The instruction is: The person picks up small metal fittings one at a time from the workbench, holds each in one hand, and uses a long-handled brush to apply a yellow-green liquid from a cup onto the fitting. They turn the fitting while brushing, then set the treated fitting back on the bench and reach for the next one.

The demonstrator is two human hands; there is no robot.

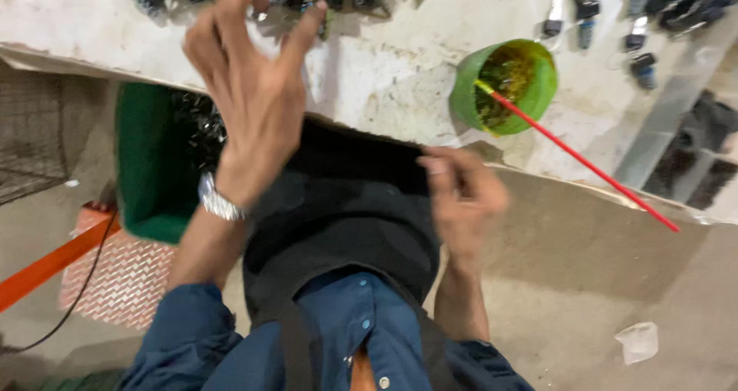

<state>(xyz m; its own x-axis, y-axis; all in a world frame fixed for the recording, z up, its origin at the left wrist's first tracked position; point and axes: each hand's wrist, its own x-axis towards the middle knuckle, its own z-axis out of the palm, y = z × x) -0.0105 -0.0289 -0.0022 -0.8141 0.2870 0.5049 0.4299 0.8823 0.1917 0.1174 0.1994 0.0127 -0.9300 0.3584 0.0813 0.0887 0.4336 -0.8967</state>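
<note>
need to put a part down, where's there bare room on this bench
Bare white benchtop lies between the left hand and the green cup with its red stick. The far edge is crowded with small dark parts. The green bin below the bench already holds dark parts.

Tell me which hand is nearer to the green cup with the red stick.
Right. The right hand is just below and left of the green cup, beside the table edge. The left hand is raised far to the cup's left.
</note>
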